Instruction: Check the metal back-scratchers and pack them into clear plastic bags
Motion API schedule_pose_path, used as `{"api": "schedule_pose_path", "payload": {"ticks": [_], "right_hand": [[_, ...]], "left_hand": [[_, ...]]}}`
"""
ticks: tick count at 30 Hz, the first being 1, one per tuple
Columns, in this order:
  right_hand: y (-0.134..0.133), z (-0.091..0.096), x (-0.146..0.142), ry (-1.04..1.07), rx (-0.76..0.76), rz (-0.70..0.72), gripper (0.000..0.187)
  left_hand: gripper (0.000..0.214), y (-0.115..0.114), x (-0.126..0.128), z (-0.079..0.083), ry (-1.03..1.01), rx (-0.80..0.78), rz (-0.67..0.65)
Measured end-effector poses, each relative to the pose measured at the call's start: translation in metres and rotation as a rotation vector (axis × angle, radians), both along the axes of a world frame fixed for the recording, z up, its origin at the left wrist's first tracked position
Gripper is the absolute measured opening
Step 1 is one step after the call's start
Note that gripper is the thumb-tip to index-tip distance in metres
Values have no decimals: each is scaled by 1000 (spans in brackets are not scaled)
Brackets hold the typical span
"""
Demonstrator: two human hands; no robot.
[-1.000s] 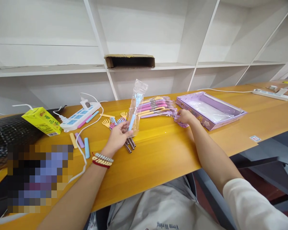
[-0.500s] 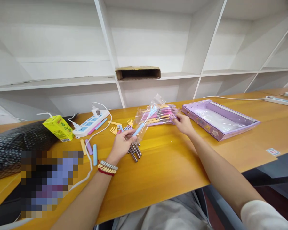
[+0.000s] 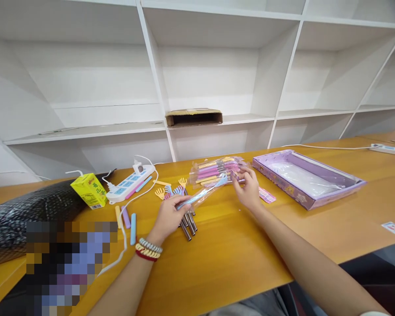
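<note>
My left hand [image 3: 169, 215] is closed round the handle end of a light-blue back scratcher [image 3: 200, 195] in a clear plastic sleeve. The scratcher's claw end points right, towards my right hand [image 3: 248, 188]. That hand pinches a small purple printed card [image 3: 234, 176] close to the sleeve's far end; whether it also grips the plastic I cannot tell. Behind lies a pile of bagged back scratchers [image 3: 217, 169] in pink, purple and yellow. Below and behind my left hand are several unbagged scratchers [image 3: 188, 228] with metal rods and coloured claws. A pink card [image 3: 266, 195] lies beside my right wrist.
To the right sits a purple open box [image 3: 303, 197] with clear plastic inside. On the left are a power strip [image 3: 130, 184] with a trailing white cable, a yellow drink carton [image 3: 89, 191], loose coloured handles [image 3: 133, 228] and a black wrapped bundle [image 3: 29, 206]. A cardboard box [image 3: 194, 117] rests on the shelf.
The bagged blue scratcher has tipped from steeply raised to nearly flat. My right hand has drawn off the pile with the purple card, and the pink card has come into view. The camera view has shifted.
</note>
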State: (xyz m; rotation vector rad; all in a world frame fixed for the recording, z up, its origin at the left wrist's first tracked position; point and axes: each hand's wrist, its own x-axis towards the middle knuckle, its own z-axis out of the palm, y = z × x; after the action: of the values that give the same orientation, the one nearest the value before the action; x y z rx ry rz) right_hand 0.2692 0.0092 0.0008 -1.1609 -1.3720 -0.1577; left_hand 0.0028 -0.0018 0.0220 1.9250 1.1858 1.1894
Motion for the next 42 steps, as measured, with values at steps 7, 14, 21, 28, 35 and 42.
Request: {"api": "schedule_pose_path", "payload": {"ticks": [7, 14, 21, 28, 35, 42], "right_hand": [[3, -3, 5, 18, -33, -50, 13], [4, -1, 8, 52, -102, -24, 16], [-1, 6, 6, 103, -179, -96, 21], [7, 6, 16, 335, -122, 9, 21], [11, 6, 16, 488, -125, 254, 26], [13, 4, 21, 353, -15, 162, 24]], "left_hand": [[20, -4, 0, 3, 51, 41, -37], [18, -4, -1, 6, 50, 84, -25], [23, 0, -3, 4, 61, 68, 6], [28, 3, -5, 5, 33, -10, 209], [29, 12, -10, -2, -62, -78, 235], [35, 16, -10, -6, -244, -189, 86]]}}
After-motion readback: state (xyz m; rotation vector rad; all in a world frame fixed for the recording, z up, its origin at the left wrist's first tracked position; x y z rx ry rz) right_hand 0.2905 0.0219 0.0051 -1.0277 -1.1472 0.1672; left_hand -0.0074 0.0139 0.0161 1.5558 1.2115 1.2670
